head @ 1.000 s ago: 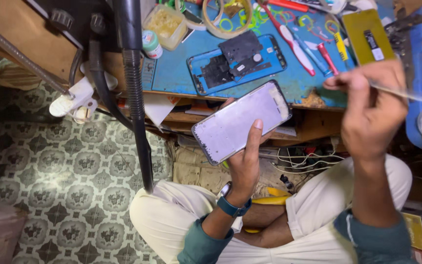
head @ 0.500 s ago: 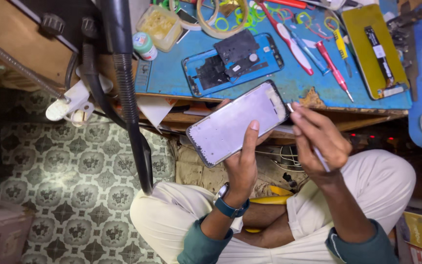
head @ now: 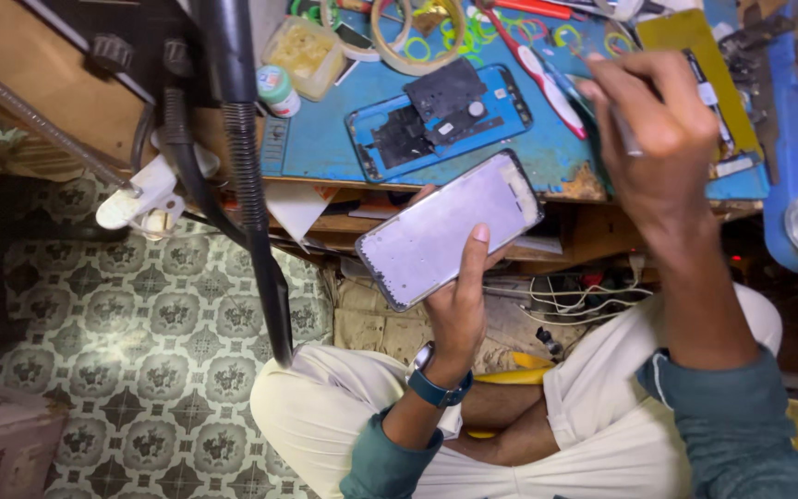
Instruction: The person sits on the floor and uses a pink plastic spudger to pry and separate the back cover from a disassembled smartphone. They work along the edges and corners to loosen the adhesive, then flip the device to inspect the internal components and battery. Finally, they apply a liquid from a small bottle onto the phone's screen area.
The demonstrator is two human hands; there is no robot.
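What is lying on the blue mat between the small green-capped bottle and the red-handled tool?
In the head view, an opened phone frame lies between bottle and tool.

Blue surface [head: 325,148] as landmark: on it, a blue phone frame [head: 441,120] with black parts and a red-and-white tool [head: 538,79]; at its right, a yellow tray [head: 695,42]; below it, a pale grey screen panel [head: 450,226], white trousers [head: 325,416], and floor tiles [head: 94,314] in a green-and-cream floral pattern.

A blue phone frame [head: 441,120] is lying open on the blue mat [head: 325,148]. A roll of tape [head: 417,37] and a small clear box [head: 305,54] are sitting near it. A black hose [head: 251,185] is hanging down over the patterned floor [head: 94,351].
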